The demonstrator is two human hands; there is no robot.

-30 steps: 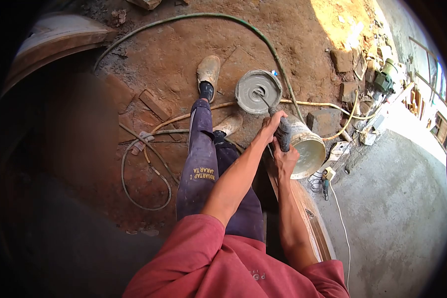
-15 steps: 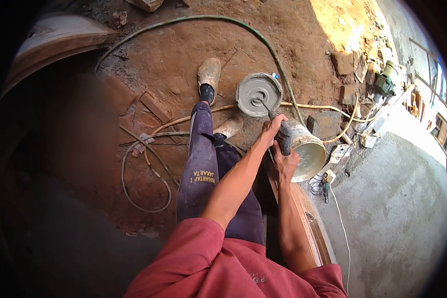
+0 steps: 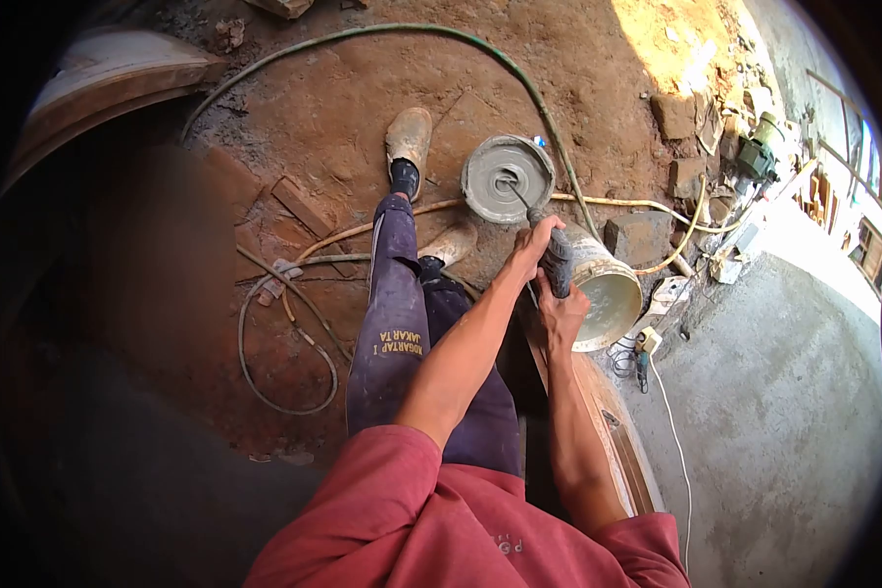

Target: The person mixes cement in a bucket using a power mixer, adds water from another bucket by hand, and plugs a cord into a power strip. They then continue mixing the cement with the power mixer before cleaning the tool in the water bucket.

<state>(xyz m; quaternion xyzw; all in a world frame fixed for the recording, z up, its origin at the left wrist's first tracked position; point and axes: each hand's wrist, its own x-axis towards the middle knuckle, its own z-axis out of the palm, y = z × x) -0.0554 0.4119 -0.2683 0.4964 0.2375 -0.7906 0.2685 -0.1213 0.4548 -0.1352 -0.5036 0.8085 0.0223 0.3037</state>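
Observation:
My left hand [image 3: 535, 246] is wrapped round the front of a dark hand drill [image 3: 559, 263]. Below it, my right hand [image 3: 563, 316] grips the drill's rear handle. From the drill a thin mixing shaft [image 3: 521, 197] slants down into a round bucket [image 3: 467, 186]. Wet grey mortar [image 3: 529, 186] fills this bucket, with ring-shaped ripples round the shaft. The shaft's lower end is hidden in the mix. Just beside my right hand, a whitish bucket [image 3: 586, 253] shows its open mouth, its inside smeared pale.
A green hose [image 3: 416, 31] arcs over the dirt behind the mortar bucket, and a yellowish hose [image 3: 622, 202] runs past it. Bricks [image 3: 637, 240] and a green pump-like machine [image 3: 759, 152] stand right. A white cord [image 3: 674, 431] crosses the concrete floor. My shoes [image 3: 409, 137] are near the bucket.
The view has shifted slightly, and the mixing shaft sits a little nearer the middle of the mortar. Both hands keep their hold on the drill.

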